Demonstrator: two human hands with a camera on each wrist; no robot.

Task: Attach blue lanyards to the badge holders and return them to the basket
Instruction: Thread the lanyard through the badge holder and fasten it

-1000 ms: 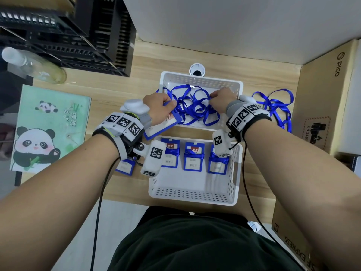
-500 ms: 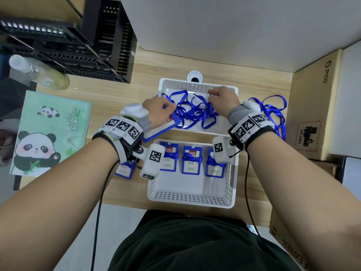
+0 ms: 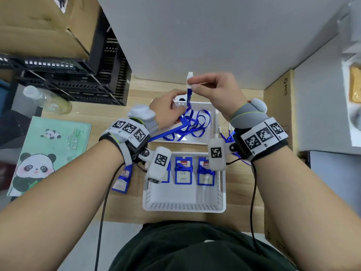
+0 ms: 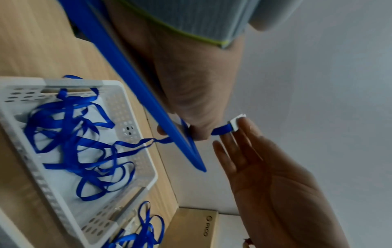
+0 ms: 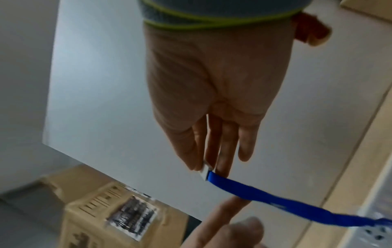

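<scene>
While right hand (image 3: pixel 216 92) pinches the lanyard (image 3: pixel 189 98) by its stiff white clip (image 3: pixel 189 81), upper centre, left hand (image 3: pixel 168 108) grips badge holder (image 4: pixel 135 80); ribbon limp, tangle-prone.

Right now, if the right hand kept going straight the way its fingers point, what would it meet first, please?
Probably the left hand. The right hand pinches the white clip of a blue lanyard, and its fingers aim toward the left hand's raised fingertip. Depth is unclear, so it might pass just beside it.

Even soft light, wrist views blurred, edges warped
</scene>
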